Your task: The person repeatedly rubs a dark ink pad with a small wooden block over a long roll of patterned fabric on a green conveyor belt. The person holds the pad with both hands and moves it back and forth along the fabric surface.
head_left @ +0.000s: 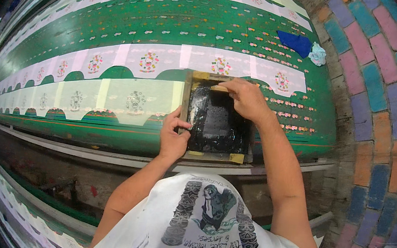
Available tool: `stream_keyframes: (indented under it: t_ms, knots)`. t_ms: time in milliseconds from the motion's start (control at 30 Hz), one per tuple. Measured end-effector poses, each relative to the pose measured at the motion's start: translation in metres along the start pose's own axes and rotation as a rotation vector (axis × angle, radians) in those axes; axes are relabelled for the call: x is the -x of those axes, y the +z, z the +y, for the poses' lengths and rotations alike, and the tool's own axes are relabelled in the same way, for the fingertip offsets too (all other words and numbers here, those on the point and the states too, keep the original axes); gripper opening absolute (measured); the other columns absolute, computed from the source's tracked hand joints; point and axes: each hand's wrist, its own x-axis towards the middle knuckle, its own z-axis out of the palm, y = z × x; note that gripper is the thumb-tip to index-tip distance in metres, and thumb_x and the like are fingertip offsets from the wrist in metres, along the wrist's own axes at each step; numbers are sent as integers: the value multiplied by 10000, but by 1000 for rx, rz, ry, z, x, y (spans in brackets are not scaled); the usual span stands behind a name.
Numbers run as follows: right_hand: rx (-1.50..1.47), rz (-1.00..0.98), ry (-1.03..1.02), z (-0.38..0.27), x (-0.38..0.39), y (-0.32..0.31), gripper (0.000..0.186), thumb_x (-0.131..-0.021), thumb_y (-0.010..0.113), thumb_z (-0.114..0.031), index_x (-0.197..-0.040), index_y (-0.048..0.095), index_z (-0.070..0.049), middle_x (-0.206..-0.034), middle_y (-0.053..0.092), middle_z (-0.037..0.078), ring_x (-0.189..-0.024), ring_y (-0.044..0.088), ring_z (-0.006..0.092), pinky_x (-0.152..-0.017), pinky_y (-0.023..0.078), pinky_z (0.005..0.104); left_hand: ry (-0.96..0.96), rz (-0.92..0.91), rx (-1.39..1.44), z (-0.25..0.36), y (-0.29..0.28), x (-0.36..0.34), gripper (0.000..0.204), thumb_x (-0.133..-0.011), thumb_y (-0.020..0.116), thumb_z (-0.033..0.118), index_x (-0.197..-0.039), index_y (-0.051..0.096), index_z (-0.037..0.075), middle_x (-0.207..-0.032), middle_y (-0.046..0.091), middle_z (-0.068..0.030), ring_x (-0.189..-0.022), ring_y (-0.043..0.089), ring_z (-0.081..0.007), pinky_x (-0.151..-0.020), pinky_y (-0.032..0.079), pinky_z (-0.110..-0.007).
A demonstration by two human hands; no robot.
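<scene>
A screen-printing frame (187, 90) lies on the green table, its mesh smeared with black ink and its corners patched with yellow tape. At its left edge my left hand (175, 135) grips the frame, fingers curled and thumb on the inner side. Near the far side my right hand (247, 99) is closed on a squeegee (220, 87), whose light edge shows beside the fingers; most of it is hidden by the hand and the dark ink. Left of the frame runs a row of pale fabric pieces (156, 101) with dark line prints.
Beyond the frame lies another row of white pieces (166, 60) with coloured prints. A blue cloth (293, 44) and a crumpled pale cloth (317, 55) rest at the table's far right. A rail (105, 156) follows the near edge. Painted bricks (376, 86) cover the floor at right.
</scene>
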Motion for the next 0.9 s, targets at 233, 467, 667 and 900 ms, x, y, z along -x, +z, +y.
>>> stream_keyframes:
  t_ms: [233,467,667,900]
  knots:
    - [94,-20,-116,-20,52,21,524,-849,701,65,-1307,811,-164,-1054,751,113,-1017,732,372,-909,588,489,-52,-2,34,1,-1,1,315,-772,709,-164,-1003,739,49,-1685,542,-268,-1564,524,-384,-1279,408,-441]
    - [107,38,-116,-61,115,32,415,-890,698,-38,-1284,800,-118,-1073,756,108,-1014,731,325,-883,560,469,-58,18,85,5,1,0,297,-787,706,-198,-967,737,36,-1689,540,-272,-1568,543,-340,-1286,396,-423]
    - [66,41,-86,-84,144,35,409,-919,665,-64,-1302,803,-89,-1177,752,157,-1086,729,365,-938,567,496,-41,-14,-35,5,-5,-3,292,-792,710,-202,-964,726,33,-1705,522,-270,-1575,537,-341,-1280,404,-415]
    - [-71,-50,20,-93,159,32,492,-847,855,-135,-1330,778,-83,-1297,725,144,-1244,686,389,-1041,547,533,-79,-15,41,7,-2,-3,284,-771,704,-158,-973,740,39,-1687,549,-278,-1569,534,-375,-1258,417,-426]
